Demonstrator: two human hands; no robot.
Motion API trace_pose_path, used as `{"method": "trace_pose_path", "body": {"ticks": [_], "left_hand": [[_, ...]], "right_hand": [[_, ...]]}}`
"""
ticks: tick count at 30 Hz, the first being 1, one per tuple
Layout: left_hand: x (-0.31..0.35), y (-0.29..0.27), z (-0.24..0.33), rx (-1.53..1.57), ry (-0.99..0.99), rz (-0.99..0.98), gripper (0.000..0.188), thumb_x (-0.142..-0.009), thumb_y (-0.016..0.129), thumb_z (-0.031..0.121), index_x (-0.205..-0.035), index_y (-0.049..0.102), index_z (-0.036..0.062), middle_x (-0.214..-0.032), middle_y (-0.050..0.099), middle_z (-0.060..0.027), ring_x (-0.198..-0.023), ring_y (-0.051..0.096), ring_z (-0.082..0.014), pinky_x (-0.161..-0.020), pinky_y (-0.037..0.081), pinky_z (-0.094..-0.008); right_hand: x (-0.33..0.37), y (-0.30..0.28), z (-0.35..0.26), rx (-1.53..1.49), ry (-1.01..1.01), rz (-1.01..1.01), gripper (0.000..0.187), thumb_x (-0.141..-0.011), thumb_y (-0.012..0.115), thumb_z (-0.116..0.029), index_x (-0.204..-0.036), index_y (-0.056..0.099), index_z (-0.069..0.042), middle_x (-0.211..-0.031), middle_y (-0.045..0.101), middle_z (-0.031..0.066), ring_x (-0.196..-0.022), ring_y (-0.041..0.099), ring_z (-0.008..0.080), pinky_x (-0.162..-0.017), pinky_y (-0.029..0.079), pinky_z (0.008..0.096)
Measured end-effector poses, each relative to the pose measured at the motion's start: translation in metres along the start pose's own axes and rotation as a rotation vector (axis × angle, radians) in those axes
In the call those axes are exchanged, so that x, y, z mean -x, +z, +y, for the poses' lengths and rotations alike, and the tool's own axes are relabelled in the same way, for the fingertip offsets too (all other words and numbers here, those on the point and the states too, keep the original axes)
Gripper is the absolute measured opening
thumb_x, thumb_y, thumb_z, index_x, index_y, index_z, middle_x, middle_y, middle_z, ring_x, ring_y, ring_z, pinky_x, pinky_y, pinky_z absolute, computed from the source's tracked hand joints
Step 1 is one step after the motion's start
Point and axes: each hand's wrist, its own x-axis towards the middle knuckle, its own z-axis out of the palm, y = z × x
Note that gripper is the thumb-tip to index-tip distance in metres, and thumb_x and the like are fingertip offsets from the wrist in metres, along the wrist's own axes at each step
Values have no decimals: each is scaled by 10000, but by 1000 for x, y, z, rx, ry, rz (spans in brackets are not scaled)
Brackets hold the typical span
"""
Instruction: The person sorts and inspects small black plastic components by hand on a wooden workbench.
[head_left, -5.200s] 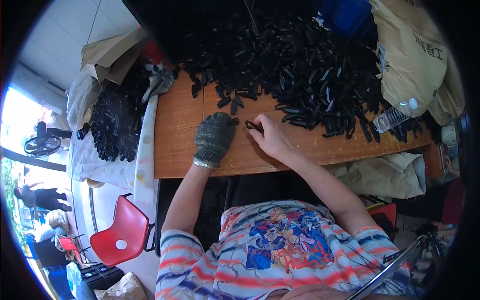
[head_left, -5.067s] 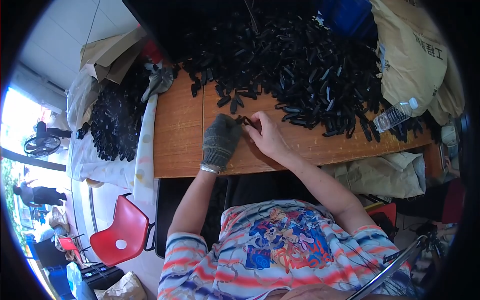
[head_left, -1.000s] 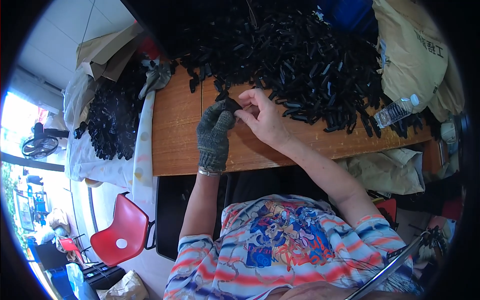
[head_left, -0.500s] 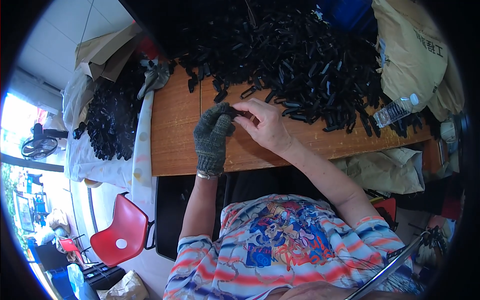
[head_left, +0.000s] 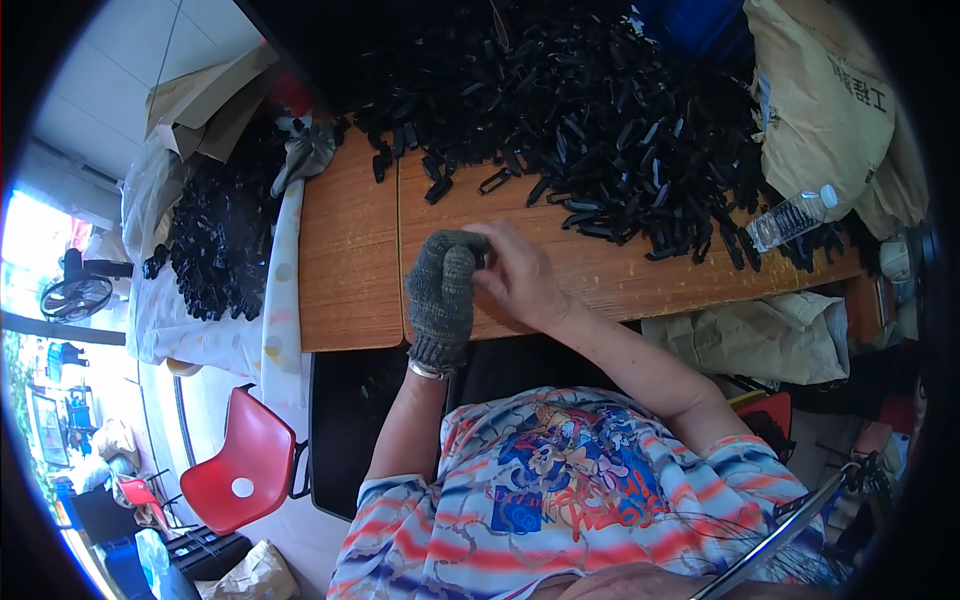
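My left hand, in a dark grey knitted glove, is closed with its fingers curled in above the front part of the wooden table. Against its fingertips my bare right hand is pinched. A small black piece shows between the two hands, mostly covered by fingers, so its full shape is hidden. Beyond the hands spreads a large heap of black elongated plastic pieces, several of them loop-shaped. One loose black loop-shaped piece lies at the heap's near edge.
Left of the table, a cloth-covered surface bears a plastic bag of shiny black pieces. A clear bottle lies at the right beside a large brown paper sack. A red chair stands at lower left.
Both hands have shifted slightly right and nearer to me, staying together. The glove has turned, and the black piece between the fingers is more hidden than before.
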Motion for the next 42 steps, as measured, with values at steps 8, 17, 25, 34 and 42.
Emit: {"method": "trace_pose_path", "body": {"ticks": [8,17,25,34,42], "left_hand": [[9,-22,-5,-13,35,-32,202,-956,567,188,-907,636,5,-805,586,-79,-736,599,-204,-663,467,-331],[13,-4,8,-117,130,28,220,-962,575,187,-1059,656,7,-963,654,-99,-868,645,-202,-763,511,-316],[9,-1,24,-379,286,-67,183,-932,605,173,-1036,662,34,-960,658,-127,-871,664,-282,-757,526,-364],[42,-83,16,-693,-49,-269,127,-881,666,156,-965,681,61,-934,668,-130,-832,659,-322,-734,532,-372],[38,-113,35,-916,-230,-97,240,-832,708,218,-1034,724,89,-1032,681,-144,-939,668,-323,-813,523,-416]], "right_hand": [[15,29,-20,-325,212,-138,414,-874,683,-95,-1241,503,-30,-961,630,180,-831,669,329,-702,516,396],[-4,13,4,-851,277,-332,379,-944,622,-83,-1294,486,-29,-1042,609,33,-905,605,103,-758,517,267],[-3,8,10,-736,-42,-214,436,-1004,560,-165,-1408,439,-58,-1210,583,79,-987,615,149,-816,525,286],[-7,13,-8,-258,105,-802,476,-841,747,-249,-1253,601,-60,-1040,648,92,-905,652,239,-763,521,351],[-47,-30,73,632,-42,-289,212,-884,663,-106,-1086,661,-42,-1042,589,82,-884,615,239,-688,527,345]]}}
